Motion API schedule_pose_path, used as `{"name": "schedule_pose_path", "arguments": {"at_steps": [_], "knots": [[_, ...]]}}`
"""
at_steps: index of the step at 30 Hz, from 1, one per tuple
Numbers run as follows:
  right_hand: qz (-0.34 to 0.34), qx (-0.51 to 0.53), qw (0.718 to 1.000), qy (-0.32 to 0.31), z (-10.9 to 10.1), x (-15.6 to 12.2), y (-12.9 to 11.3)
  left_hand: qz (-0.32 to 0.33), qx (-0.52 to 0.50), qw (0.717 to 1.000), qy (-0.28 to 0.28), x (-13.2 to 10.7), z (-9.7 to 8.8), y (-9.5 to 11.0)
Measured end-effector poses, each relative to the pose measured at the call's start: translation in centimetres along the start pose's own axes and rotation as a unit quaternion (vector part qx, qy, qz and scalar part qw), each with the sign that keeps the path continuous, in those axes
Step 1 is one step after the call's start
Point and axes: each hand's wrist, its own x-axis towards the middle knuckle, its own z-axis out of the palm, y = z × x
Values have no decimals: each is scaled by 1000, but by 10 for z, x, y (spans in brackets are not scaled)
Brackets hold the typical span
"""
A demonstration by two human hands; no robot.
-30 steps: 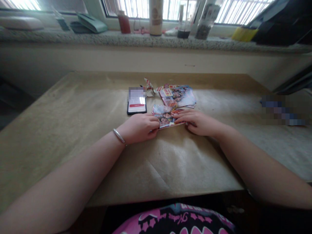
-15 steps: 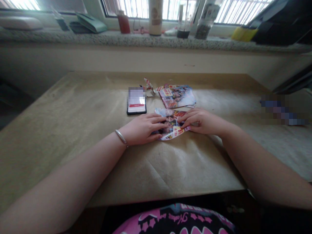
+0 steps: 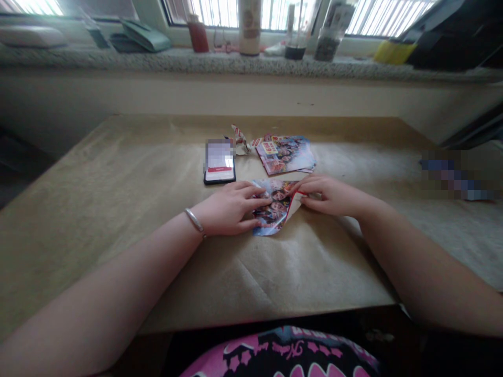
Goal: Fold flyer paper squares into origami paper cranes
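Observation:
A glossy printed leaflet (image 3: pixel 271 222) with small pictures of people lies on the table between my hands. My left hand (image 3: pixel 231 208), with a silver bangle at the wrist, rests on its left side, fingers spread and lying flat. My right hand (image 3: pixel 324 193) pinches the leaflet's right part, where a side is lifted and curled, showing a whitish inner face with a red border. The fingertips of my right hand are partly hidden behind the fold.
Beyond my hands lie a stack of similar leaflets (image 3: pixel 286 155), a crumpled wrapper (image 3: pixel 242 146) and a phone (image 3: pixel 219 177). A blurred-out flat item (image 3: pixel 456 178) is at the right. Bottles and jars (image 3: pixel 250 29) line the stone windowsill (image 3: pixel 220 64).
The leaflet's right side has been lifted and curled, baring its whitish face. The yellow label seen at its lower right is out of sight. My left hand has hardly moved.

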Motion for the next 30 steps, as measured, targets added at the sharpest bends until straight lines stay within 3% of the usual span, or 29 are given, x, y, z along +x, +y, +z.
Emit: {"name": "schedule_pose_path", "arguments": {"at_steps": [8, 14, 21, 30], "knots": [[67, 30, 997, 35, 8, 2, 3, 8, -21, 1000, -12, 2, -5, 7], [19, 49, 997, 58, 8, 5, -7, 14, -22, 1000, -5, 1, 2, 6], [27, 148, 989, 8, 1, -2, -3, -2, -12, 999, -33, 1, 3, 5], [115, 163, 979, 35, 4, -3, 16, -39, 5, 999, -36, 2, -1, 7]]}}
